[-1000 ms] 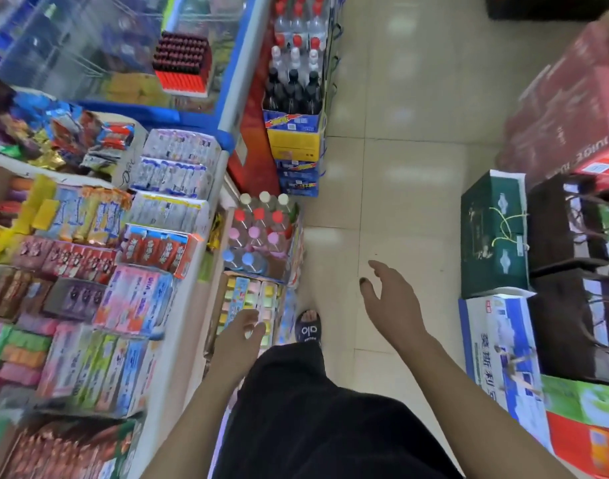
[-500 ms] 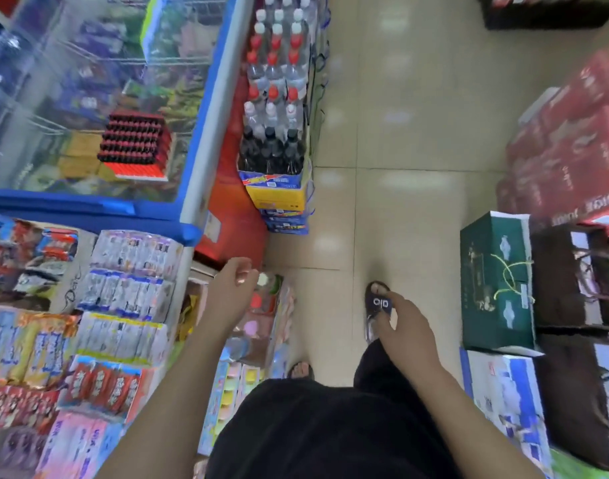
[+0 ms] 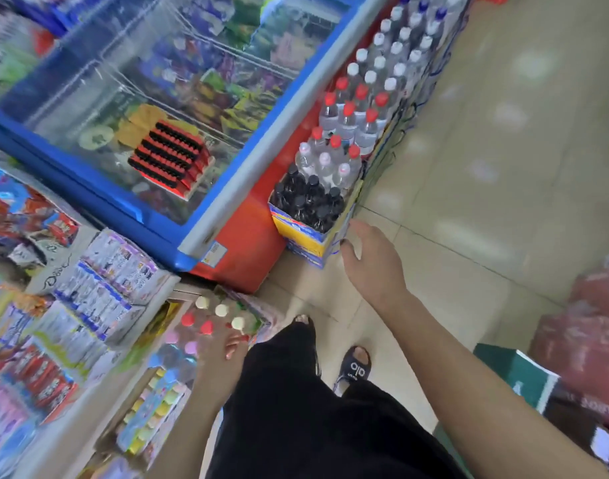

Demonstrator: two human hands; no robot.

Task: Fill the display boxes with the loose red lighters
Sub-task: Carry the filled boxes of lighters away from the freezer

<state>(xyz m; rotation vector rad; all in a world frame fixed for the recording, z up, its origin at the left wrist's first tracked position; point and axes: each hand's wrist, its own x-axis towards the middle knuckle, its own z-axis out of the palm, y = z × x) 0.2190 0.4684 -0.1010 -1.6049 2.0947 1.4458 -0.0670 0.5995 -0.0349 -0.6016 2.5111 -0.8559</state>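
Our view has swung left; the lighter box (image 3: 172, 154) sits upper left, well apart from our relaxed, empty left hand (image 3: 217, 357) and right hand (image 3: 374, 262).

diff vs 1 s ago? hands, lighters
The person walked forward along the aisle: the freezer and the tray of red lighters on its glass now loom nearer. The right hand swung forward toward the bottle crates. Both hands stayed empty, the left hand low.
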